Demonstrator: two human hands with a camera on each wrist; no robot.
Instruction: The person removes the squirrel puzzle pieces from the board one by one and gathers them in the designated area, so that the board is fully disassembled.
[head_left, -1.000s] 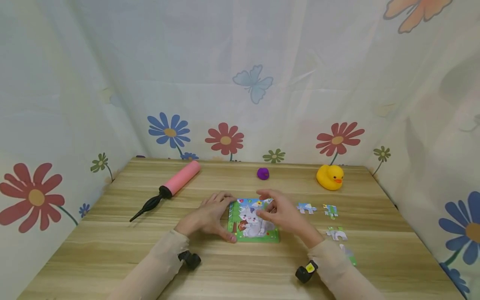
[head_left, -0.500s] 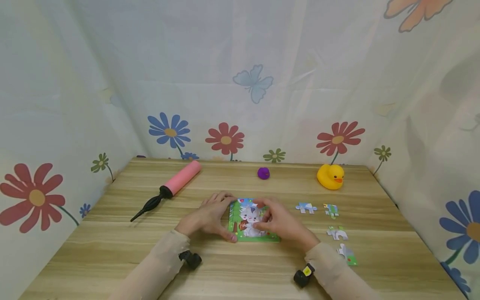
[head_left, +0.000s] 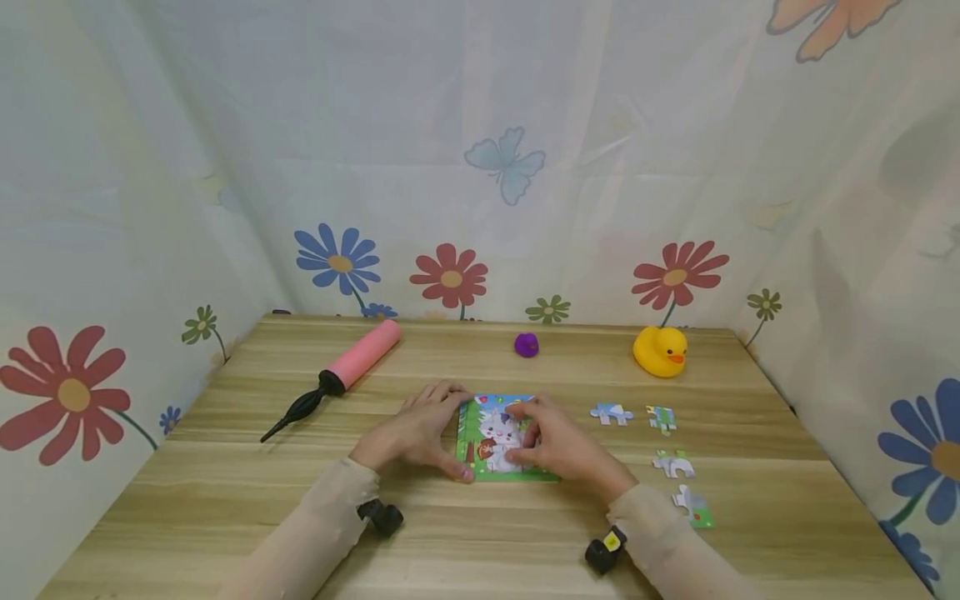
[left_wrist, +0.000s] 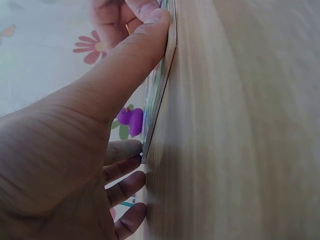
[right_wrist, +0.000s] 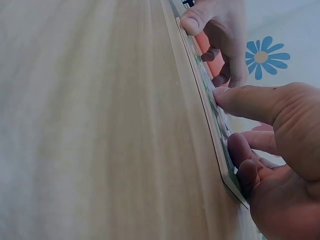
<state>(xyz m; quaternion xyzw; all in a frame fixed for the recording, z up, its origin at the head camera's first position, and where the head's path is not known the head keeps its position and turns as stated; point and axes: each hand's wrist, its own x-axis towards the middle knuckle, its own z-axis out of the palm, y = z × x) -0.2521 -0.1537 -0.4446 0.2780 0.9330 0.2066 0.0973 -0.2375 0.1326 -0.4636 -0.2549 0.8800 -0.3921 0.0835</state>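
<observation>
A square jigsaw puzzle (head_left: 480, 410) with a white kitten picture lies on the wooden table in front of me. My left hand (head_left: 423, 433) is spread along its left side. The thumb (left_wrist: 145, 37) rests at the near corner and the forefinger touches the far corner. Over the right half of the picture, my right hand (head_left: 558, 442) has its thumb and curled fingertips down on the surface, about a puzzle piece that they largely hide. Right of that hand lie several loose pieces, among them a blue one (head_left: 611, 413) and a grey-and-green one (head_left: 693, 507).
A small purple duck (head_left: 527, 345) stands behind the puzzle, with a larger yellow duck (head_left: 660, 352) at the back right. A pink hand pump (head_left: 363, 357) with a black nozzle lies at the left. Flowered curtains (head_left: 390, 208) close off the table's back and sides.
My right hand has come down slightly nearer to me, from just over the puzzle onto its surface. The left hand has stayed at the puzzle's left side.
</observation>
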